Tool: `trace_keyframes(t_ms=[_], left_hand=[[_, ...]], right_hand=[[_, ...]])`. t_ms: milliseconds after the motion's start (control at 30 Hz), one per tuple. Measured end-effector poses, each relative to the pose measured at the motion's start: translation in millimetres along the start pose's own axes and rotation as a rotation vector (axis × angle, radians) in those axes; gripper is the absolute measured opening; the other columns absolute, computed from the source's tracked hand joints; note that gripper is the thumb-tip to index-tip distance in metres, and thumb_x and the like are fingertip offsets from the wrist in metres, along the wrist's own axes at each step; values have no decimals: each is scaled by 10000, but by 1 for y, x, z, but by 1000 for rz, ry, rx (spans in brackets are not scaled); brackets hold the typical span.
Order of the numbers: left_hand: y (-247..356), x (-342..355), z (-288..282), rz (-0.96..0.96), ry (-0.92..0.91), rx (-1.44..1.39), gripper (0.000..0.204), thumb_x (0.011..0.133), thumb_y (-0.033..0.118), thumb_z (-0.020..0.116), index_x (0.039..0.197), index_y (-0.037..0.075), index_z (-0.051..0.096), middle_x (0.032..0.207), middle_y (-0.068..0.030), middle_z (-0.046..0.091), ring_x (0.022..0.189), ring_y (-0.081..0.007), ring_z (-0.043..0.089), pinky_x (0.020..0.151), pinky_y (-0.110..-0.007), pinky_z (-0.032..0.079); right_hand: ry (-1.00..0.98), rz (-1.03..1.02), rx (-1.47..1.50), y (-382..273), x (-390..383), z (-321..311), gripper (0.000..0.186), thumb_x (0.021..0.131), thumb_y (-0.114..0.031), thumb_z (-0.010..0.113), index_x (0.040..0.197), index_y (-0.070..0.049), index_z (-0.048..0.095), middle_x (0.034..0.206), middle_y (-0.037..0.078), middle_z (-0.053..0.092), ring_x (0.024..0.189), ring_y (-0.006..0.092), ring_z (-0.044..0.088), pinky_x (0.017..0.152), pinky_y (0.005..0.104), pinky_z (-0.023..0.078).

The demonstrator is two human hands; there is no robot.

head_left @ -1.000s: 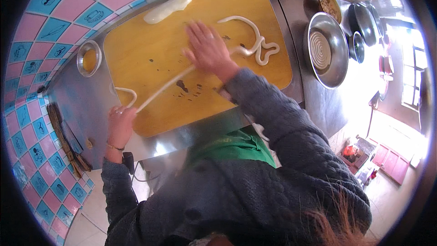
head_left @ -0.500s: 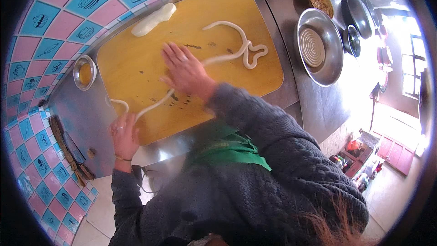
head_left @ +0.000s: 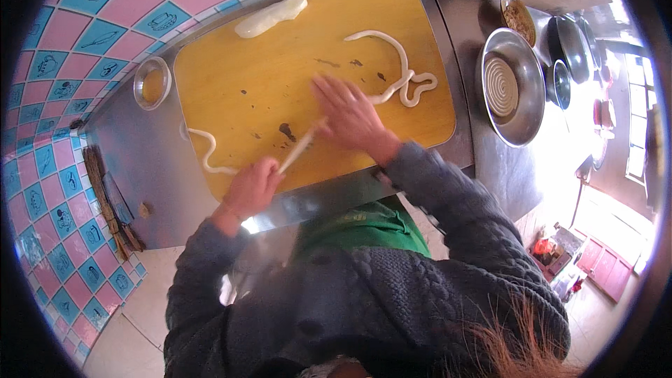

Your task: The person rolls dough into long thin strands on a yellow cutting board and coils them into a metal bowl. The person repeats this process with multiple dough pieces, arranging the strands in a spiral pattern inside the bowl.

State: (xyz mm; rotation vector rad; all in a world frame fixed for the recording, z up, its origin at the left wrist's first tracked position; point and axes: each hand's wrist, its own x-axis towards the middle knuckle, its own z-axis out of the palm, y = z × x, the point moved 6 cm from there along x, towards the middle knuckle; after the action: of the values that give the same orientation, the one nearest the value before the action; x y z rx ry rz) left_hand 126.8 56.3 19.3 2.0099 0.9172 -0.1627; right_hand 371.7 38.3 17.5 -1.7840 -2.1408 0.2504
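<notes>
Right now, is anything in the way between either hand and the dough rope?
Nothing visible is. The left hand grips the dough rope at the board's near edge, and the right hand lies flat over it. The slab is off by the far edge.

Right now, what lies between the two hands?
In the head view, pale dough rope runs from the left hand to the right hand over the yellow board.

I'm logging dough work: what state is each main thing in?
Left hand: closed on dough rope
Right hand: flat over dough rope
Dough rope: straight between hands, curling beyond
Dough slab: elongated, lying apart
Large steel bowl: uncovered, holding coiled dough
Small metal bowl: uncovered, yellow contents
</notes>
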Motion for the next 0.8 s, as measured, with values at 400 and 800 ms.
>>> trace_keyframes(t_ms=[400, 800], left_hand=[[-37, -84, -33, -105, -99, -17, 238, 975, 270, 617, 1113, 81, 658, 953, -180, 688, 895, -389, 663, 762, -468, 517], [-107, -96, -59, -231, 176, -396, 123, 961, 150, 677, 1007, 36, 681, 816, 25, 629, 754, -86, 559, 694, -273, 477]], right_hand=[[-206, 8, 59, -32, -73, -7, 838, 879, -450, 670, 1505, 36, 398, 1582, 192, 388, 1482, 340, 334, 1223, 469, 266], [-208, -13, -111, -22, -38, 34, 739, 960, -494, 545, 1496, 3, 438, 1592, 193, 383, 1471, 357, 355, 1206, 490, 282]])
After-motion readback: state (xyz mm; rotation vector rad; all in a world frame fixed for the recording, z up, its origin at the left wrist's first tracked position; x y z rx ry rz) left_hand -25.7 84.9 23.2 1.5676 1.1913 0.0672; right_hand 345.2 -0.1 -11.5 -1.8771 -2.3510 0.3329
